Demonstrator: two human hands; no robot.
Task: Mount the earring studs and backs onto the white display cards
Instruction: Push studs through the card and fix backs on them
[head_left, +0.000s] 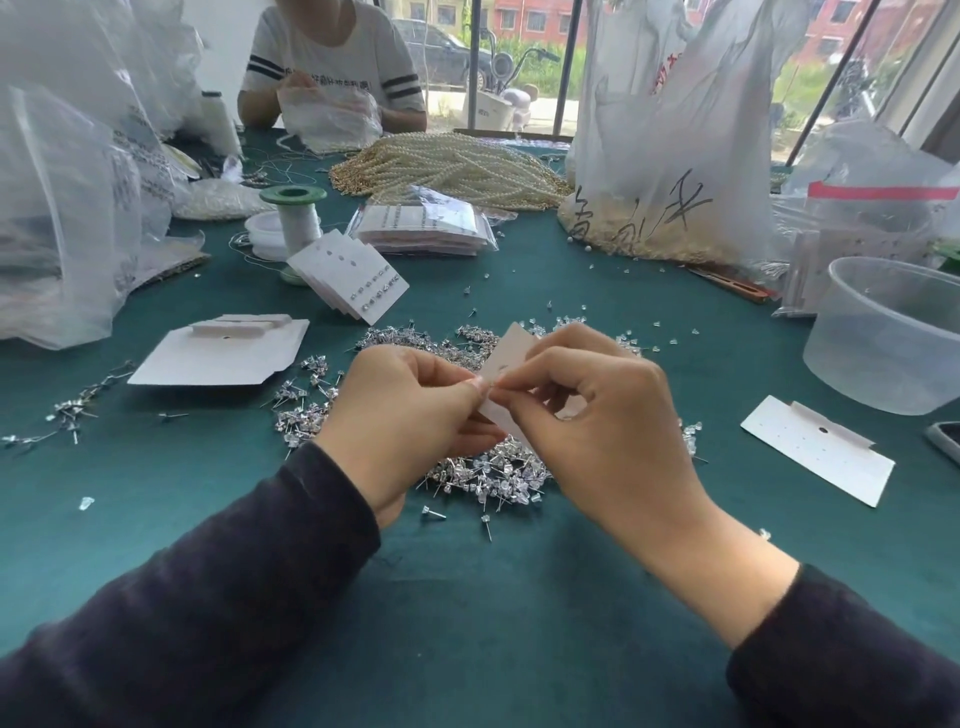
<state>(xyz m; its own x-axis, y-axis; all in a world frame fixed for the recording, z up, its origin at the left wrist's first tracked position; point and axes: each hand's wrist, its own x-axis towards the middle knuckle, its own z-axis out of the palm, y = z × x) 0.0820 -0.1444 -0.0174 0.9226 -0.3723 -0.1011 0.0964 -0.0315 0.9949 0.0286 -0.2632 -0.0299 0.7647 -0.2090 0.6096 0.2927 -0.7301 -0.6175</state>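
Head view. Card (506, 358) is held at centre, over the stud pile (488, 478). It is pinched at one edge by the left hand (405, 415) and on its face by the right hand (597, 415); a stud between the fingertips cannot be resolved. Filled cards (358, 283) are stacked at 10 o'clock. Blank stack (218, 356) at 9 o'clock and lone blank (815, 449) at 3 o'clock remain. Most of the work is judged outstanding.

Left hand (405, 415) pinches the card (511, 345); right hand (608, 415) likewise.
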